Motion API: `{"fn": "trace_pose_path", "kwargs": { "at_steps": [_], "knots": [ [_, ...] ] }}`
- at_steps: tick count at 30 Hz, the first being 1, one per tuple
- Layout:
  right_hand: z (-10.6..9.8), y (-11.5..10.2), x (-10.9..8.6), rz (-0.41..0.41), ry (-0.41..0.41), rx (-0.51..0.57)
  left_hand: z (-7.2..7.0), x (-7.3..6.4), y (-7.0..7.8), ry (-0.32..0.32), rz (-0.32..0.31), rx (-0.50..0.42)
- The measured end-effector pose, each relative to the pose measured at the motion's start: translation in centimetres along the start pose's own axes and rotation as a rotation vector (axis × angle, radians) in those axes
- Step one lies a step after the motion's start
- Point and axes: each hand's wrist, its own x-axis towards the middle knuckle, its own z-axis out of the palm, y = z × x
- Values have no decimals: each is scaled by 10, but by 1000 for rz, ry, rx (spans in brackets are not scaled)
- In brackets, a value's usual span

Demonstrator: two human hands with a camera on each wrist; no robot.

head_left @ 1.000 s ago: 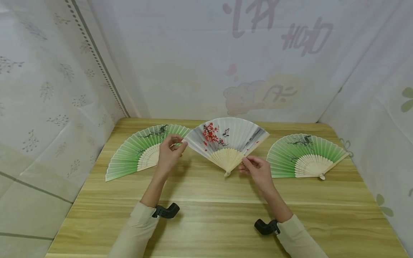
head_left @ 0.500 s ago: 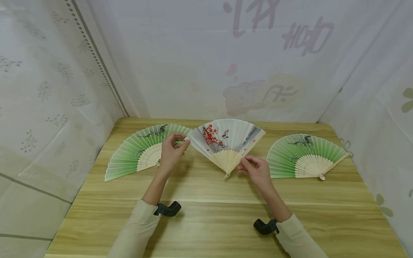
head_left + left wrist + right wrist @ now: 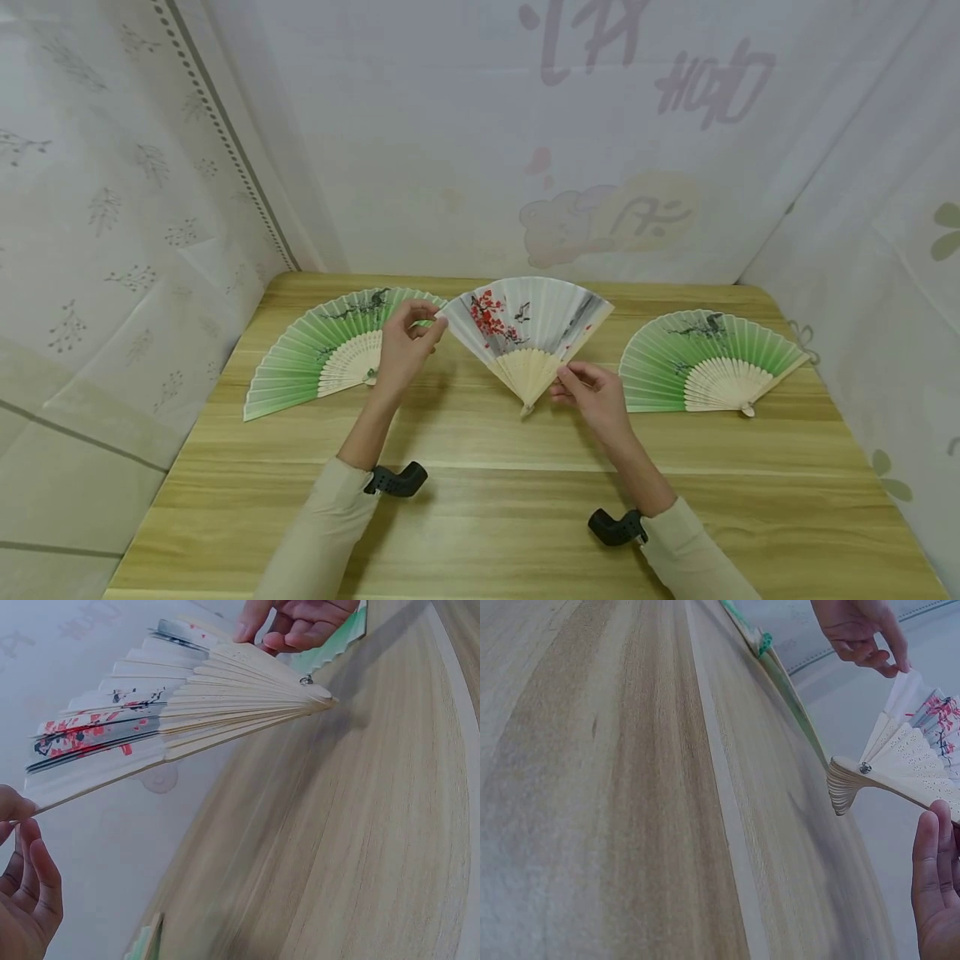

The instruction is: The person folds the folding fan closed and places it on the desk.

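Note:
A white folding fan (image 3: 551, 325) with red blossoms, a dark bird and grey strokes is partly spread and raised off the table. At its upper left corner, my left hand (image 3: 405, 346) pinches the edge between thumb and finger. My right hand (image 3: 597, 398) holds the pale outer rib at the right, above the pivot. The left wrist view shows the pleats of the fan (image 3: 112, 712) bunched unevenly, with the ribs fanned from the pivot. From the right wrist, the fan's pierced ribs (image 3: 907, 754) and metal rivet are visible, with the far part cut off by the frame.
A spread green fan (image 3: 292, 375) lies behind my left hand, which partly covers it. Another green fan (image 3: 645, 367) lies to the right, close to my right hand. The wooden table (image 3: 480, 517) meets a pale printed cloth (image 3: 420, 167) at its back edge.
The white fan has narrowed slightly. My left hand has shifted right with its corner, uncovering more of the left green fan's pivot. My right hand has moved only a little left.

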Motion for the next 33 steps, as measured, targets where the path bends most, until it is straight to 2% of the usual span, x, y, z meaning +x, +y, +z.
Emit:
{"fn": "trace_pose_path", "kwargs": {
  "at_steps": [2,8,11,18,22,33],
  "knots": [
    [0,0,0,-3,0,-4,0,2,-3,-3,-2,-1],
    [2,-2,-1,2,-2,22,1,9,-29,-8,3,-1],
    [3,-3,-1,1,-8,24,4,10,-31,-7,19,6],
    [4,-2,-2,-29,-31,28,11,4,3,-35,4,-11],
    [4,-2,-2,-36,-37,23,12,3,5,-40,-12,-6],
    [4,-2,-4,-24,-44,19,14,4,4,-59,1,-14]
  ]
}}
